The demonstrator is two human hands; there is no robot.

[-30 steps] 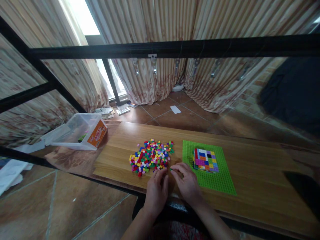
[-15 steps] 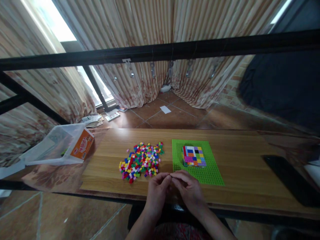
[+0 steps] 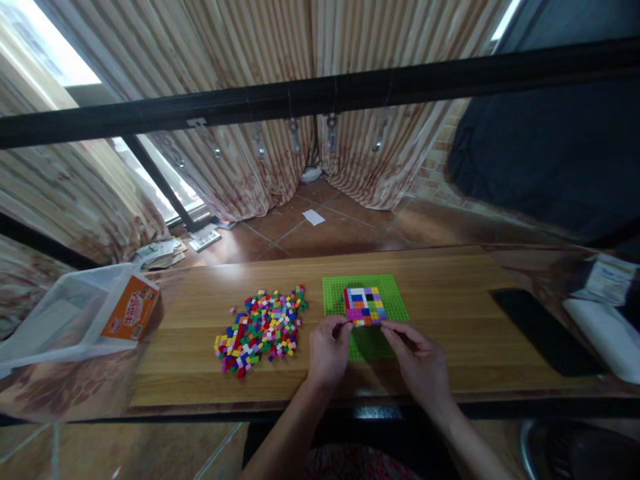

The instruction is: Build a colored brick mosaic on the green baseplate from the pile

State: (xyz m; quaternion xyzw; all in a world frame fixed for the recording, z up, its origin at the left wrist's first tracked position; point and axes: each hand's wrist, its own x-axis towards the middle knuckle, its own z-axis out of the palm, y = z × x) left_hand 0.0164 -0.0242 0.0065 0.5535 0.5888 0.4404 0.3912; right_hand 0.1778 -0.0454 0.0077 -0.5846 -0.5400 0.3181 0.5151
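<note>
A flat block of small multicoloured bricks [image 3: 365,305] sits over the green studded baseplate [image 3: 333,287]. My left hand [image 3: 330,350] has its thumb and forefinger pinched at the block's near left corner. At the near right corner, the thumb and forefinger of my right hand [image 3: 420,357] close on the block's edge. Whether the block rests on the plate or is slightly raised, I cannot tell. Dark shade covers the plate between my hands. Left of the plate lies a loose pile of small coloured bricks [image 3: 265,327], apart from my left hand.
All this is on a wooden tabletop [image 3: 445,287]. A clear plastic bin [image 3: 75,313] with an orange label stands at the far left. A black phone-like slab [image 3: 545,333] lies at the right. Beyond the table runs a black rail [image 3: 280,100] before curtains.
My hands were together in front of the plate, fingertips meeting. They have parted and moved forward to the block's two near corners. The whole view has shifted to the right.
</note>
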